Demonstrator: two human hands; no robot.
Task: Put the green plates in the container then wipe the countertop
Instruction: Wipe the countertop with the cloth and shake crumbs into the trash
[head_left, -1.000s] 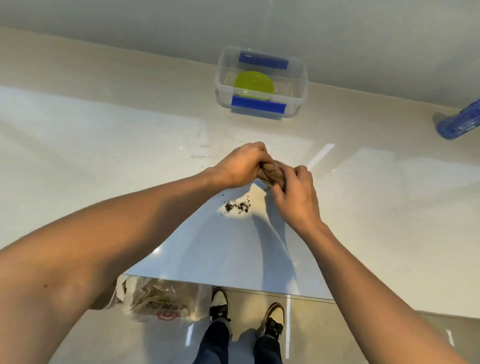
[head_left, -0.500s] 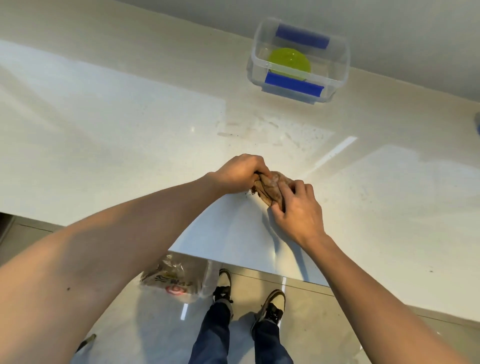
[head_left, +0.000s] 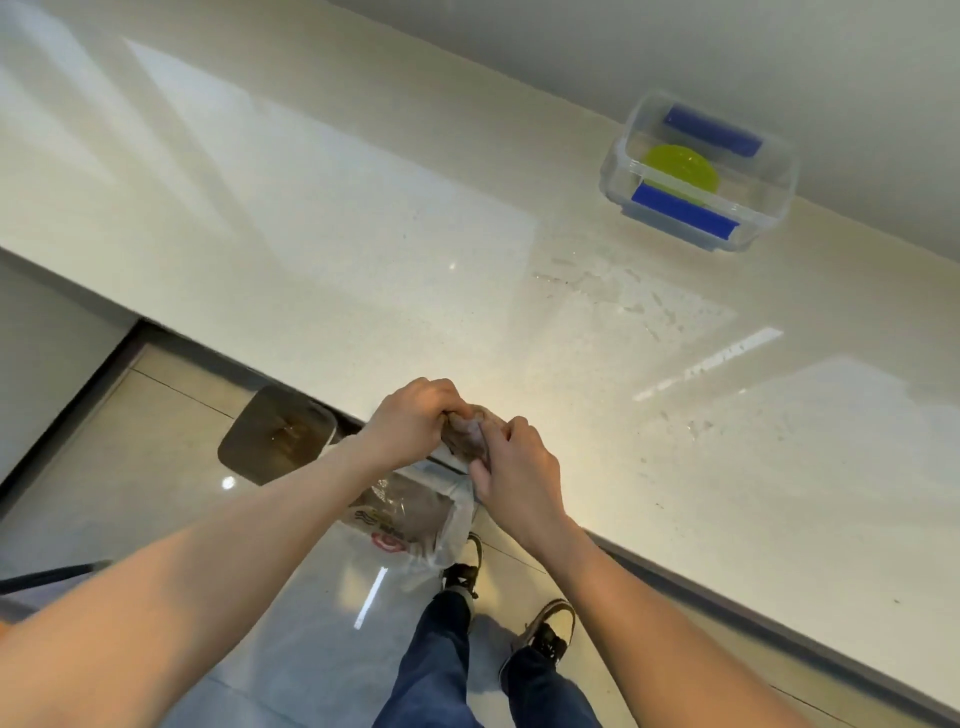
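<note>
A brown crumpled cloth (head_left: 466, 434) is bunched between both my hands at the front edge of the pale countertop (head_left: 363, 249). My left hand (head_left: 413, 418) grips its left side and my right hand (head_left: 514, 475) pinches its right side. Far back on the right stands a clear plastic container (head_left: 613, 174) with blue clips, and a green plate (head_left: 681, 167) lies inside it. Faint smears and specks (head_left: 631, 301) mark the countertop between the container and my hands.
A plastic bag (head_left: 415, 519) with a red logo hangs open below the counter edge, right under my hands. A dark stool seat (head_left: 275, 441) stands on the tiled floor to its left. My legs and shoes (head_left: 540, 631) are below. A wall runs behind the container.
Both hands have drawn the cloth back from mid-counter to the front edge, above the bag. The dark crumb pile seen a second ago is no longer in sight. The view swung left.
</note>
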